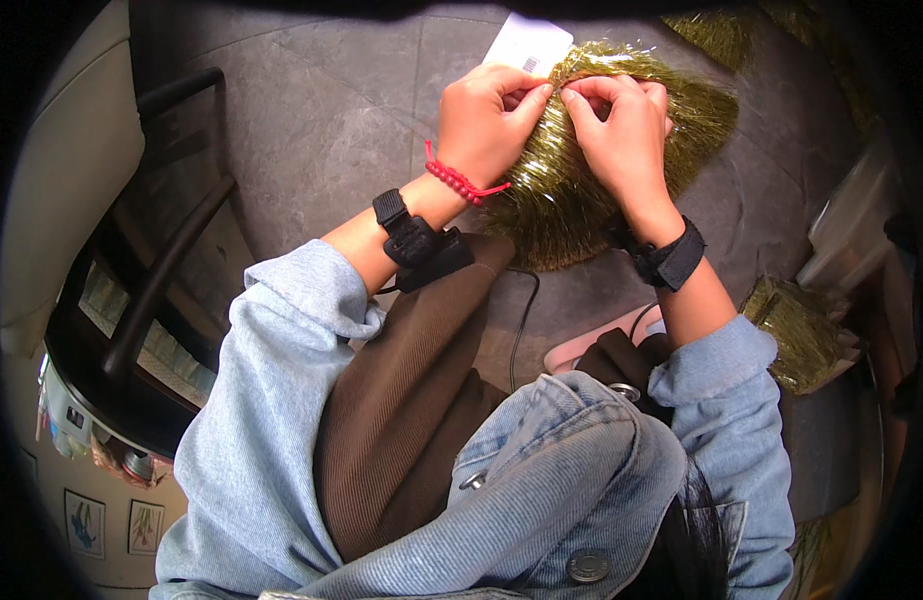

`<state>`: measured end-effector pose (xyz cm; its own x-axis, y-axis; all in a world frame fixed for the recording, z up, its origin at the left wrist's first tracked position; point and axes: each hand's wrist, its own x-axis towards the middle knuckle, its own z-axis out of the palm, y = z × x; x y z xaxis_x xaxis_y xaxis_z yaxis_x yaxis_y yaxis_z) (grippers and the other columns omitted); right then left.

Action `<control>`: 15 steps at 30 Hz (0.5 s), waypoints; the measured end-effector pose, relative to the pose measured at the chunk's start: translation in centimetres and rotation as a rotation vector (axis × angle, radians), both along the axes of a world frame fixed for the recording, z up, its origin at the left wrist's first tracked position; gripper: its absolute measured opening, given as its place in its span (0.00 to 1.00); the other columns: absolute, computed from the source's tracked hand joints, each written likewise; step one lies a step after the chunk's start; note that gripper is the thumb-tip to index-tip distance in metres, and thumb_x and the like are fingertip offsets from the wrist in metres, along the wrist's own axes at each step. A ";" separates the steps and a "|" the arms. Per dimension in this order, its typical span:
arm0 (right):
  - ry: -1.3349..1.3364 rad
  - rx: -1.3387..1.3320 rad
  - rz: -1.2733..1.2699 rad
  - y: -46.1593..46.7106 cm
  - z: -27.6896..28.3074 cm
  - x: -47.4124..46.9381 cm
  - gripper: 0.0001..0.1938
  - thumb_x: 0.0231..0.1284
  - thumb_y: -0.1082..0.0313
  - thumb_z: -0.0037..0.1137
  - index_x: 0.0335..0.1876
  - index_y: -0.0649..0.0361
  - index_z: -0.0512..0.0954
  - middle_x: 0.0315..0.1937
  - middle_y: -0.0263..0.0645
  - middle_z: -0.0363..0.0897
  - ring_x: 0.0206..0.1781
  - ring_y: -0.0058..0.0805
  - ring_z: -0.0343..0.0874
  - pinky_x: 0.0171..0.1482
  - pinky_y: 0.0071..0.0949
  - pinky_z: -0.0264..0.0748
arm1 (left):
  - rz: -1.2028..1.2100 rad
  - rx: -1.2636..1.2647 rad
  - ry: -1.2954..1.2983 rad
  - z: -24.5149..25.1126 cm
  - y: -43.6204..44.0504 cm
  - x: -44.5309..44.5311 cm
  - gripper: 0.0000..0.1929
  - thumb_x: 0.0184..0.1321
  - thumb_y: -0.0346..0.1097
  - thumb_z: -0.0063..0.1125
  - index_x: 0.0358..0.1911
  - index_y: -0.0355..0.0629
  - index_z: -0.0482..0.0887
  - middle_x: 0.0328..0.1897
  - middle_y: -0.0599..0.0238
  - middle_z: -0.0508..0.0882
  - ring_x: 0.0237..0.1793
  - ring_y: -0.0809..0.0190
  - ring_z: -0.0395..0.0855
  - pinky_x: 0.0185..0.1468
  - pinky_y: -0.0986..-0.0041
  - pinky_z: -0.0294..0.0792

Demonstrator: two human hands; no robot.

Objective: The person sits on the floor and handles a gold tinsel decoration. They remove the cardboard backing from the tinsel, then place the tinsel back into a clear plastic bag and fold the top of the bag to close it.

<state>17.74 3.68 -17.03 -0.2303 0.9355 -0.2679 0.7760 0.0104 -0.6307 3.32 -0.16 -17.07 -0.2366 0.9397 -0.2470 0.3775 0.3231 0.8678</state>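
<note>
A thick bunch of gold-green tinsel garland (566, 210) lies on the grey tabletop in front of me. My left hand (487, 112) pinches thumb and forefinger together at its upper left edge, right beside a white card tag (525, 41) that bears a printed code. Close by, my right hand (615, 124) also pinches the tinsel between thumb and forefinger, its other fingers curled over the strands. The two pairs of fingertips almost meet. Whatever thin piece sits between them is too small to make out.
More tinsel (713, 37) lies at the far right. A packed bundle of tinsel (795, 334) and clear plastic wrapping (851, 210) are at the right edge. A pink flat object (589, 341) lies near my lap, with a black cable (535, 300) nearby. A dark-armed chair (165, 277) stands left.
</note>
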 end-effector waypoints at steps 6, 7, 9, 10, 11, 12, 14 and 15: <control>0.002 0.015 -0.022 -0.3 -0.1 0.1 0.06 0.50 0.60 0.64 0.29 0.51 0.85 0.31 0.28 0.81 0.47 0.35 0.68 0.51 0.40 0.60 | -0.038 0.037 0.060 -0.3 -0.1 0.2 0.05 0.51 0.30 0.65 0.31 0.38 0.86 0.30 0.60 0.84 0.26 0.61 0.84 0.33 0.74 0.75; -0.002 0.023 -0.022 -0.3 -0.1 0.1 0.06 0.50 0.60 0.64 0.29 0.51 0.85 0.31 0.28 0.82 0.47 0.34 0.68 0.51 0.40 0.60 | -0.051 0.050 0.079 -0.4 0.0 0.1 0.05 0.51 0.30 0.65 0.30 0.39 0.86 0.30 0.60 0.84 0.26 0.60 0.84 0.33 0.73 0.75; -0.009 0.011 -0.013 -0.3 -0.1 0.2 0.06 0.50 0.60 0.64 0.29 0.50 0.85 0.31 0.28 0.82 0.47 0.35 0.67 0.51 0.40 0.60 | -0.067 0.063 0.090 -0.6 0.0 0.1 0.05 0.51 0.31 0.65 0.30 0.39 0.86 0.30 0.60 0.84 0.26 0.59 0.83 0.33 0.72 0.75; 0.005 0.022 -0.004 -0.3 -0.1 0.2 0.06 0.50 0.60 0.64 0.29 0.50 0.85 0.31 0.28 0.82 0.47 0.35 0.67 0.51 0.40 0.60 | -0.070 0.067 0.085 -0.6 0.1 0.0 0.05 0.51 0.31 0.65 0.30 0.39 0.85 0.30 0.59 0.84 0.26 0.59 0.83 0.33 0.71 0.74; 0.000 0.014 -0.005 -0.2 -0.2 0.3 0.06 0.50 0.60 0.64 0.29 0.50 0.85 0.32 0.28 0.82 0.47 0.35 0.67 0.51 0.40 0.60 | -0.077 0.064 0.082 -0.6 0.1 -0.1 0.05 0.50 0.31 0.65 0.29 0.39 0.85 0.30 0.59 0.84 0.26 0.58 0.83 0.33 0.71 0.74; 0.012 0.022 0.000 -0.2 -0.2 0.3 0.06 0.50 0.60 0.64 0.30 0.50 0.85 0.32 0.28 0.82 0.47 0.35 0.67 0.51 0.40 0.60 | -0.085 0.070 0.090 -0.6 0.2 -0.1 0.05 0.50 0.31 0.65 0.29 0.40 0.85 0.30 0.59 0.83 0.26 0.58 0.83 0.33 0.71 0.74; 0.022 0.030 0.005 -0.2 -0.4 0.4 0.05 0.50 0.60 0.64 0.30 0.50 0.85 0.32 0.28 0.82 0.48 0.36 0.67 0.51 0.40 0.60 | -0.110 0.071 0.108 -0.5 0.3 -0.2 0.05 0.50 0.30 0.65 0.29 0.40 0.84 0.30 0.60 0.83 0.28 0.57 0.82 0.34 0.70 0.74; 0.020 0.029 0.006 -0.2 -0.4 0.4 0.05 0.50 0.60 0.64 0.30 0.50 0.84 0.32 0.28 0.82 0.48 0.36 0.67 0.50 0.40 0.60 | -0.124 0.089 0.135 -0.5 0.4 -0.1 0.05 0.50 0.29 0.65 0.31 0.40 0.84 0.31 0.60 0.83 0.28 0.59 0.83 0.34 0.72 0.75</control>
